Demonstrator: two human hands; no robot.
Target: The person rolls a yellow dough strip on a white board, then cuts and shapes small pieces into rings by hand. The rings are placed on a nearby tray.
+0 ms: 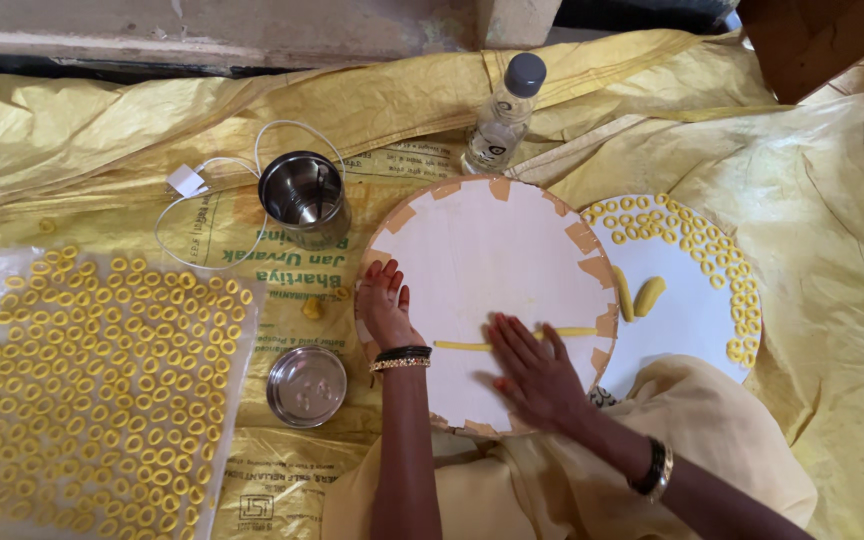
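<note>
A round white board point(492, 250) with taped edges lies in front of me. My right hand point(532, 365) lies flat, fingers spread, on a thin yellow dough rope point(577, 332) stretched across the board. My left hand point(387, 300) rests on the board's left rim, fingers curled loosely, holding nothing. To the right, a white plate point(687, 300) carries several small yellow dough rings around its edge and two dough lumps point(647, 295).
A clear plastic sheet point(92, 390) at left is covered with several rows of yellow rings. A steel cup point(304, 195), small steel bowl point(306, 385), white cable with plug point(187, 180), and clear bottle point(502, 115) sit on yellow sacking.
</note>
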